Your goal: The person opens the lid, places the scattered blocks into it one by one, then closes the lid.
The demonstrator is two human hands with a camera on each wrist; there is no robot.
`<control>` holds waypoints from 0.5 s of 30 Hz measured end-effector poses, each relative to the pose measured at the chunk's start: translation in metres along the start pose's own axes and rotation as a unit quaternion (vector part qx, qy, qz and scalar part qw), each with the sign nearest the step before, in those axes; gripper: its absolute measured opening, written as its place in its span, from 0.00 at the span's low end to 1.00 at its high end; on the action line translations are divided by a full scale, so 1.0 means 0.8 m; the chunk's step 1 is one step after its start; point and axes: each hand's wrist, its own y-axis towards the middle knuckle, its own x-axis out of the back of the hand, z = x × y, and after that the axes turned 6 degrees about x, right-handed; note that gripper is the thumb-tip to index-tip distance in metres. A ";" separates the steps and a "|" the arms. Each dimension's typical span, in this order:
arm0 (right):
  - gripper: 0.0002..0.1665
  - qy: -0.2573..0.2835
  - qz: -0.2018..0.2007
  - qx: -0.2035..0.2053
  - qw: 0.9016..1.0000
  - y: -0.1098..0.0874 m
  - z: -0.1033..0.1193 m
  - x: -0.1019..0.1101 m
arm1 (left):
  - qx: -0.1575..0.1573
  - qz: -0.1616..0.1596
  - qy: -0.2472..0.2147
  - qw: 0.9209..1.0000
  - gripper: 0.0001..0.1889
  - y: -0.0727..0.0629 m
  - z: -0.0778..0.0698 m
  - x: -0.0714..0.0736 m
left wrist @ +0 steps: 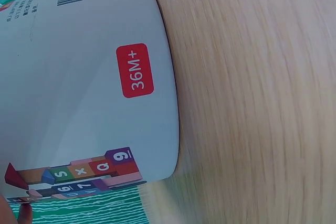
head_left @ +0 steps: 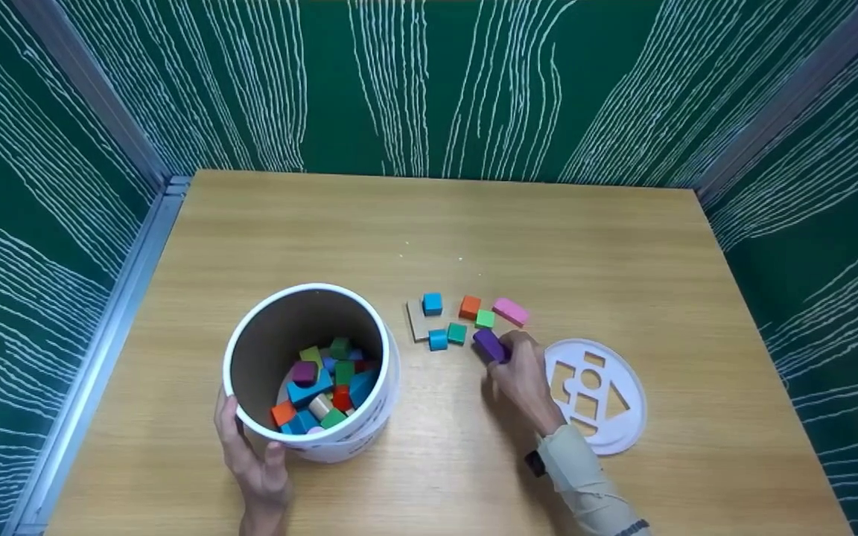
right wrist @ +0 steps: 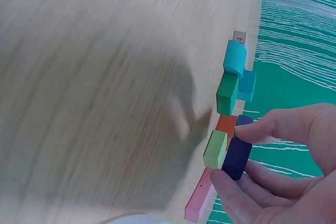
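Observation:
In the head view my right hand (head_left: 524, 380) pinches a purple block (head_left: 489, 345) between thumb and fingers. The right wrist view shows this dark purple block (right wrist: 237, 157) close beside a light green block (right wrist: 215, 149). With fingers and thumb spread, my left hand (head_left: 254, 465) rests against the near-left side of a white round bucket (head_left: 358, 439). Inside the bucket lie several coloured blocks (head_left: 311, 388). Its white wall (left wrist: 79, 82) fills much of the left wrist view, where only fingertips show at the lower left corner.
Beyond the purple block lie a pink block (head_left: 511, 311), an orange block (head_left: 469, 307), a green block (head_left: 456, 333), blue blocks (head_left: 433, 304) and a flat grey-beige block (head_left: 417, 321). A white lid with shaped holes (head_left: 626, 428) lies by my right forearm. Green walls border the wooden table (head_left: 429, 216).

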 end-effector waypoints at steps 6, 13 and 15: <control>0.18 0.004 -0.012 0.014 1.000 -0.002 0.006 0.005 | 0.006 -0.001 0.008 1.000 0.35 -0.007 0.023 0.002; 0.17 0.023 -0.040 0.044 0.998 -0.004 0.017 0.014 | -0.005 -0.007 -0.007 1.000 0.37 -0.011 0.037 0.005; 0.17 0.031 -0.042 0.048 0.997 -0.005 0.022 0.018 | -0.012 -0.009 -0.014 1.000 0.37 -0.011 0.038 0.005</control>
